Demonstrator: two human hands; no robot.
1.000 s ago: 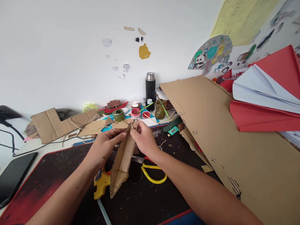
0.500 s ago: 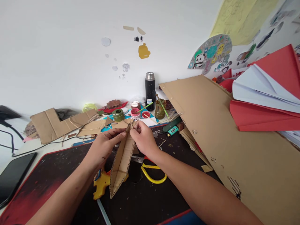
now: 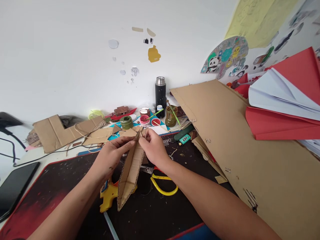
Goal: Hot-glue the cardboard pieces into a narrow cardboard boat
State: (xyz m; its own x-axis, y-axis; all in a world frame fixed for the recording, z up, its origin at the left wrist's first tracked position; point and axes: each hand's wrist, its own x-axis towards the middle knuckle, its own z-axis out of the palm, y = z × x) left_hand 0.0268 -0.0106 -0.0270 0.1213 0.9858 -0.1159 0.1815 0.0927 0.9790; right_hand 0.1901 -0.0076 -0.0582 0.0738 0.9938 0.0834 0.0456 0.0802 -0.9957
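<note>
Between my hands is a folded cardboard piece (image 3: 131,175), long and boat-shaped, with pointed ends and raised sides. My left hand (image 3: 113,153) pinches its left wall close to the far tip. My right hand (image 3: 153,145) grips the right wall at that same end, its fingers curled and partly hidden. The near tip hangs free above the dark mat. Under and beside the cardboard lie a yellow glue gun (image 3: 108,196) with a glue stick in its back and scissors (image 3: 163,185) with yellow and red handles.
A large cardboard sheet (image 3: 240,133) leans in from the right, with red and white folded paper (image 3: 282,116) on it. Paint jars (image 3: 126,122), a murky brush jar (image 3: 171,116) and a black flask (image 3: 160,93) stand along the wall. A phone (image 3: 17,186) lies at left.
</note>
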